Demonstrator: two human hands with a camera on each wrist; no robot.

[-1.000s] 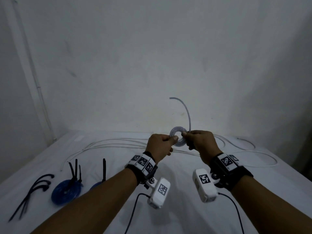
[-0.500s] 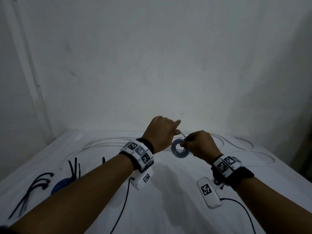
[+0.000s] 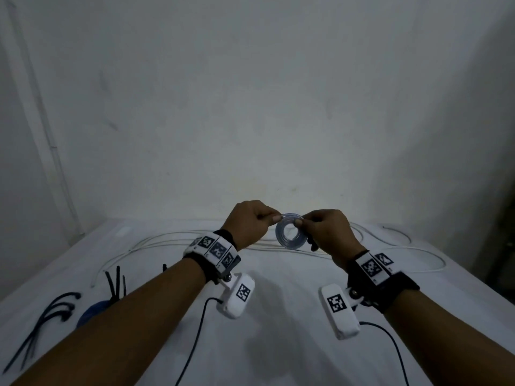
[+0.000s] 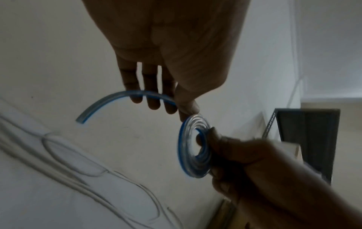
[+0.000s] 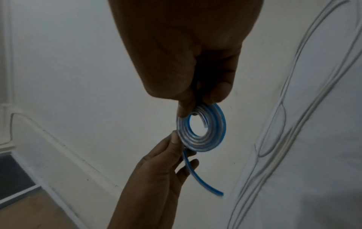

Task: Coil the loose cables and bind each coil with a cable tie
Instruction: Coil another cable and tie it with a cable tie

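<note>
clear blue-striped cable tightly coiled, short tail loose.

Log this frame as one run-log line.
step: coiling clear cable | right hand: pinches coil | left hand: pinches loose tail | tie: not yet on

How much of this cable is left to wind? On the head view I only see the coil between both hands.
Observer: Only a short tail is unwound. In the left wrist view it arcs off the coil past the fingers of the left hand, with its end free in the air.
Operator: How is the right hand gripping?
Observer: The right hand pinches the windings between thumb and finger, with the thumb tip reaching the central hole.
Operator: Any tie on it?
Observer: None shows on the coil in either wrist view.
</note>
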